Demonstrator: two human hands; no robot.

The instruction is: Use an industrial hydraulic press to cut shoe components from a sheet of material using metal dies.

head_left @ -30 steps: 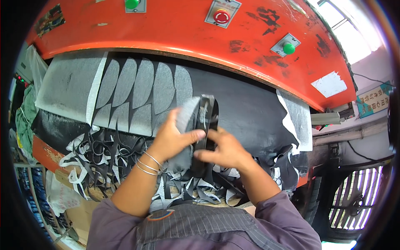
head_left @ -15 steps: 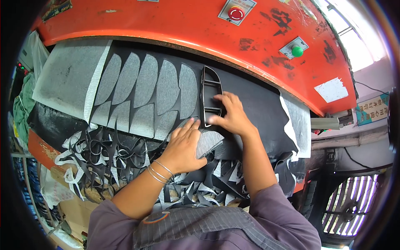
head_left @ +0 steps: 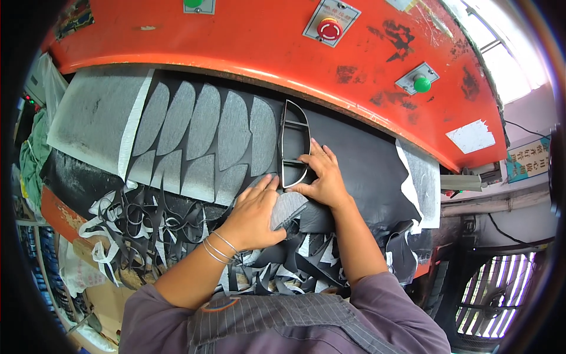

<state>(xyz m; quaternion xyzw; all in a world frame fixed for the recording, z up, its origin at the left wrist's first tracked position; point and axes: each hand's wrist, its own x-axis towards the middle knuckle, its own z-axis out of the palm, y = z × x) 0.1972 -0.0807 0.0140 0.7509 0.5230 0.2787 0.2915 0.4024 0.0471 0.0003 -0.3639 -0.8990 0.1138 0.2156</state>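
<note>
A half-oval metal cutting die (head_left: 296,124) with two crossbars stands on a black sheet (head_left: 359,165), right of a row of cut-out gaps. My right hand (head_left: 326,180) grips the die's near end, fingertips over its right wall and near crossbar, thumb at its bottom tip. To the left, my left hand (head_left: 253,215) lies open, its fingers stretched toward the die's lower end. Beside its palm is a small stack of cut grey pieces (head_left: 288,207); the hand partly hides it. Grey curved openings (head_left: 234,130) show where shapes are cut out of the sheet.
An orange machine beam (head_left: 236,41) spans the far side, carrying a red stop button (head_left: 329,29) and green buttons (head_left: 421,84). Tangled black and white offcuts (head_left: 171,218) hang along the near edge. A barred fan (head_left: 495,295) stands at lower right.
My right hand has moved down and closed on the die, which has shifted slightly left and nearer. My left hand has moved slightly left. The view has tilted a little.
</note>
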